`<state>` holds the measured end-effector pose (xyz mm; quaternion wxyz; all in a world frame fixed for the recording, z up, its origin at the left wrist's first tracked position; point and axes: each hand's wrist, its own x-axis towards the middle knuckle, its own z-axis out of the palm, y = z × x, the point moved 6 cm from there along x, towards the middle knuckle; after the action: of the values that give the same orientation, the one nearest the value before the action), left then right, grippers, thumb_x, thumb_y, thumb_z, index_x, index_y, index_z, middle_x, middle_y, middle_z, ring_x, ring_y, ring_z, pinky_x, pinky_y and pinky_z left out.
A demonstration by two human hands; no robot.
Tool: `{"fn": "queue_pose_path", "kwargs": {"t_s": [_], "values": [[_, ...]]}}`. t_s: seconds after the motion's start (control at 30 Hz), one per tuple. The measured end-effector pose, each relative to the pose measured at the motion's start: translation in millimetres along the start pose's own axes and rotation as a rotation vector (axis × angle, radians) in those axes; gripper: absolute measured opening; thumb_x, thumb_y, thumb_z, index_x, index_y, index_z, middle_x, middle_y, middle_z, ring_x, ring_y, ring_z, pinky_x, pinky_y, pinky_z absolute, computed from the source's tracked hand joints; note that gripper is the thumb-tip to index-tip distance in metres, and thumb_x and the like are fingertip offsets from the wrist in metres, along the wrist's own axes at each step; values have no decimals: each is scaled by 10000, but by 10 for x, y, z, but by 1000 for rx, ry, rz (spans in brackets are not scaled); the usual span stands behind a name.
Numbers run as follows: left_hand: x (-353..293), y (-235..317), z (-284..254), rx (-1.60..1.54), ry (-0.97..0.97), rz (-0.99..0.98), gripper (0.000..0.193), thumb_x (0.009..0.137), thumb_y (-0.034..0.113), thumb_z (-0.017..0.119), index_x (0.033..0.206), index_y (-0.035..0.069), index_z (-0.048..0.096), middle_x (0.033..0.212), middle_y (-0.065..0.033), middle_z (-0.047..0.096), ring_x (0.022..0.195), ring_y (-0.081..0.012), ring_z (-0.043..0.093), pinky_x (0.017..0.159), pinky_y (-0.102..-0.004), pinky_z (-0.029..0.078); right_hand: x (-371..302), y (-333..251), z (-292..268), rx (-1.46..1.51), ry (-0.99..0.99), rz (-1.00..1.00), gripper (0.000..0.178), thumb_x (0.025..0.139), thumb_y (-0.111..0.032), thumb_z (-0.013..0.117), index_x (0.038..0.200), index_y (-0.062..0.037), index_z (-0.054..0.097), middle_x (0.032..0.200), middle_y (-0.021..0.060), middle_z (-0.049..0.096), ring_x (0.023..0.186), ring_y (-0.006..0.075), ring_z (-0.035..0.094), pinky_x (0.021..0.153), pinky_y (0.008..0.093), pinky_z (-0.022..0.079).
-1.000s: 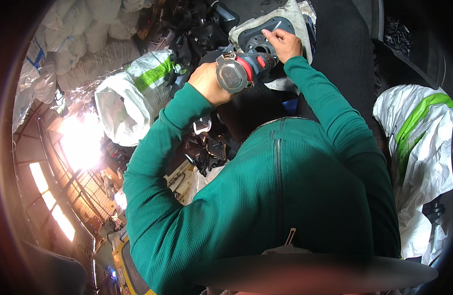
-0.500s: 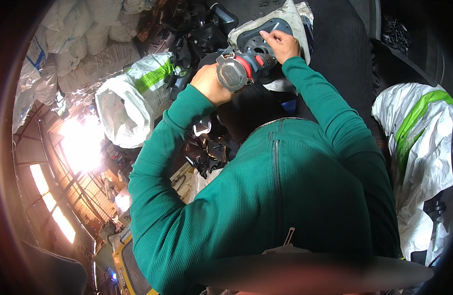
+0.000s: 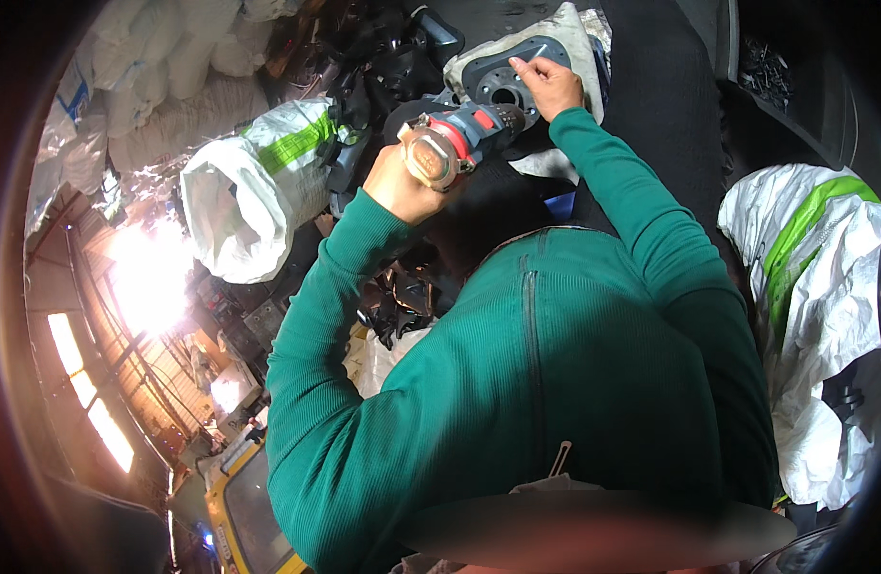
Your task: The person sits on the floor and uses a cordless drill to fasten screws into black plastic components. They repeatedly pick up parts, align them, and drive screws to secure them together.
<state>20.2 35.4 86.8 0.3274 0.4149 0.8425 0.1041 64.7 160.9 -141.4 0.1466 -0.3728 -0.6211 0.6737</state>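
My left hand (image 3: 402, 188) is wrapped round the handle of a grey-and-red cordless drill (image 3: 467, 128). The drill's chuck points up and to the right, close to a dark grey plate (image 3: 479, 80) with a round opening and small holes. That plate lies on a whitish cloth or sack (image 3: 567, 38). My right hand (image 3: 555, 91) is over the plate's right side, thumb and fingers pinched together. A small pale sliver shows by the fingertips, too small to name. The drill's tip is hidden beside the right hand.
Black moulded parts (image 3: 402, 67) are heaped beyond the drill. A white sack with a green stripe (image 3: 268, 182) lies open at left, another striped sack (image 3: 794, 258) at right. Several screws (image 3: 766, 72) sit in a dark container at far right. White bags (image 3: 163, 57) are stacked far left.
The drill and my left hand have drawn back slightly toward me and tilted, uncovering more of the plate's round opening. My right hand stays nearly in place; the pale sliver at its fingertips shows less.
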Motion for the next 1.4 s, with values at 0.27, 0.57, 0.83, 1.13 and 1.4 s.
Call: {"fn": "queue_pose_path", "kwargs": {"t_s": [0.27, 0.57, 0.83, 1.13, 1.4], "values": [[15, -74, 120, 32, -19, -100, 365, 699, 195, 739, 1007, 43, 616, 911, -146, 669, 843, -316, 654, 747, -359, 532, -10, 11, 23, 12, -13, 21, 442, 808, -504, 646, 711, -73, 657, 526, 44, 524, 506, 162, 486, 523, 327, 403], [122, -50, 50, 77, -144, -83, 331, 685, 166, 716, 975, 37, 623, 847, -169, 663, 819, -344, 647, 730, -385, 517, -1, 6, -14, -9, -53, 56, 448, 800, -512, 650, 714, -73, 662, 532, 30, 515, 520, 145, 478, 527, 318, 401], [298, 1, 22, 261, -272, 33, 332, 674, 140, 700, 985, 45, 632, 848, -162, 663, 826, -339, 643, 733, -391, 515, 24, 16, 20, -16, -35, 18, 439, 802, -503, 652, 707, -75, 662, 533, 34, 516, 515, 154, 477, 525, 323, 397], [624, 357, -36, 860, -500, 306, 417, 698, 160, 666, 1103, 99, 587, 1021, -82, 636, 951, -222, 631, 813, -352, 456, 27, 40, 20, 17, -46, 25, 440, 803, -504, 648, 714, -74, 661, 528, 46, 517, 505, 166, 477, 517, 339, 392], [680, 340, -78, 838, -550, 253, 580, 644, 157, 715, 1204, 132, 568, 1110, -80, 628, 1017, -218, 616, 893, -372, 441, 25, 27, 11, 3, -33, 5, 450, 801, -515, 640, 717, -74, 659, 525, 71, 522, 492, 190, 477, 512, 350, 396]]}}
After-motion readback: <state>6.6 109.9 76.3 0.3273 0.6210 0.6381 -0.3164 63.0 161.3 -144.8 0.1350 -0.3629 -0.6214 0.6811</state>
